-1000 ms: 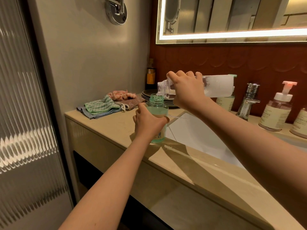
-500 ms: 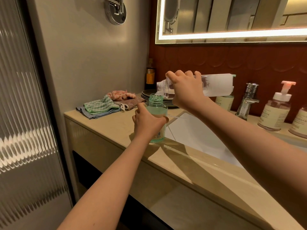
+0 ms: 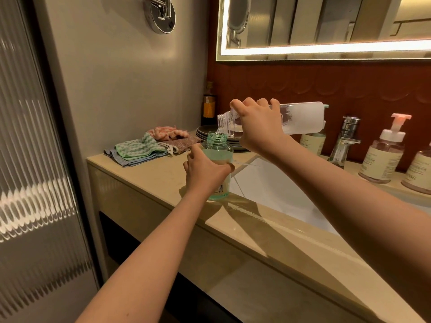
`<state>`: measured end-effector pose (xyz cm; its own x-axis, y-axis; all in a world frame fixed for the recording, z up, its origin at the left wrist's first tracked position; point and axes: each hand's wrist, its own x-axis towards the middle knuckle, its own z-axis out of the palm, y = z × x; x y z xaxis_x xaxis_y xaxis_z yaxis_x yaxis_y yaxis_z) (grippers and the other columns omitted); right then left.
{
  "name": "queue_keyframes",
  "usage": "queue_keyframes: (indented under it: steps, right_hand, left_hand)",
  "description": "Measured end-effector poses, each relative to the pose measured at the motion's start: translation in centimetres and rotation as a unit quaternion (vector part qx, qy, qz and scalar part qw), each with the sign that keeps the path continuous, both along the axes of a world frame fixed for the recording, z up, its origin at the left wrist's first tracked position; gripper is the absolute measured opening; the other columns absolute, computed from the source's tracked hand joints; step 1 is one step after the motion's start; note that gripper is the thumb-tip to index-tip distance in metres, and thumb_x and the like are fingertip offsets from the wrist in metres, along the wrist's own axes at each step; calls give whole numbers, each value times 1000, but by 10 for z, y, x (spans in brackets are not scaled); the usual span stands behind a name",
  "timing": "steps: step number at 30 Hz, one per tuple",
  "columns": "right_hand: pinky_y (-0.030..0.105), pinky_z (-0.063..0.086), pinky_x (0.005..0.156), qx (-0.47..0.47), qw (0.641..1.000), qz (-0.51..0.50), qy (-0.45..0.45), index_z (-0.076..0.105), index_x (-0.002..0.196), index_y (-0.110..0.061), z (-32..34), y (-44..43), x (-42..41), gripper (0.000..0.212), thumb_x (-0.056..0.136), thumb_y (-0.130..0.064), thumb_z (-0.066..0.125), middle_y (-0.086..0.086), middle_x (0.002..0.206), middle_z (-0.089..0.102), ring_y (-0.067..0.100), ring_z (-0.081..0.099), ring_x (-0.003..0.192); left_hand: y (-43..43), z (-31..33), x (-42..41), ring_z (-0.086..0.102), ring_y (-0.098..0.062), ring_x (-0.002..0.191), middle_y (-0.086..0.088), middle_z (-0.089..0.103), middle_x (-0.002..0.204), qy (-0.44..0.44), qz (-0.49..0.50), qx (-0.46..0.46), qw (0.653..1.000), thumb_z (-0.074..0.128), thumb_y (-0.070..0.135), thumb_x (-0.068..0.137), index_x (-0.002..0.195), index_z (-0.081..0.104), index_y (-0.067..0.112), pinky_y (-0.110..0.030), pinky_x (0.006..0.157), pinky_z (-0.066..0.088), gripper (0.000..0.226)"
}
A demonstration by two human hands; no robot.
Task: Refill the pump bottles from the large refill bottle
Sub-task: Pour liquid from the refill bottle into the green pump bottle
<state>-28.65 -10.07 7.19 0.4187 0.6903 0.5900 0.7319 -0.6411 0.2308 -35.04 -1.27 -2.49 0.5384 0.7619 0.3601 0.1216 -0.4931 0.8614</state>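
A small green-tinted bottle with its top off stands upright on the beige counter at the sink's left corner. My left hand grips its body. My right hand holds the large clear refill bottle lying nearly level, its open mouth just above the green bottle's neck, with clear liquid running from it. Behind my right wrist a labelled bottle is mostly hidden. Two pump bottles stand at the right behind the sink.
A white sink is set into the counter, with a chrome tap behind it. Folded cloths and stacked dark plates lie at the back left. A dark bottle stands in the corner under the lit mirror.
The refill bottle's mouth has dipped closer to the green bottle's neck, and liquid now shows at the mouth. My left hand has kept its grip.
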Motion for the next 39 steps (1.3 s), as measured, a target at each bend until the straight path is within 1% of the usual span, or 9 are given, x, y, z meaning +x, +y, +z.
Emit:
queue_keyframes:
  steps: [3,9,15,22,25,30,39]
  right_hand:
    - [51,21,109,-1,1000,0,0,30,140,-21,0,0,0,67,83,-14,64,9,130,48,32,41,124]
    - [52,21,109,-2,1000,1,-1,31,140,-21,0,1,1,67,82,-11,63,9,130,48,33,41,123]
    - [52,21,108,3,1000,4,-7,34,137,-21,-1,1,3,65,80,-9,62,8,126,49,33,42,120]
    - [52,20,109,0,1000,5,-11,32,139,-21,0,2,3,66,82,-11,63,8,128,48,33,41,123]
    - [52,19,110,2,1000,6,-10,32,139,-21,-1,2,3,66,81,-10,63,8,128,48,33,41,123]
    - [52,18,110,3,1000,8,-17,32,139,-22,-1,3,3,65,82,-10,62,8,128,48,33,41,123]
    - [52,17,112,1,1000,9,-20,31,141,-22,0,3,3,67,83,-11,62,9,131,47,32,40,125]
  left_hand:
    - [0,0,0,36,-27,121,-11,42,129,1,0,-1,1000,74,28,72,128,29,13,-34,86,36,73]
    - [-1,2,-1,35,-29,122,-12,41,129,9,2,-4,1000,74,29,72,127,29,13,-39,92,38,74]
    - [-2,2,-1,34,-30,123,-13,41,130,13,4,-5,1000,74,29,72,125,29,12,-38,93,36,72]
    - [-2,2,-1,33,-29,123,-12,40,130,12,0,-8,1000,74,28,73,126,29,12,-39,93,37,72]
    - [-2,2,-1,33,-29,124,-12,40,131,10,-1,-7,1000,74,28,73,126,29,12,-38,92,36,72]
    - [-2,2,-1,34,-28,122,-12,41,129,8,-2,-11,1000,74,28,73,124,29,13,-34,85,33,70]
    - [-1,1,0,34,-28,122,-12,41,129,10,0,-8,1000,74,27,73,125,28,13,-34,86,34,71]
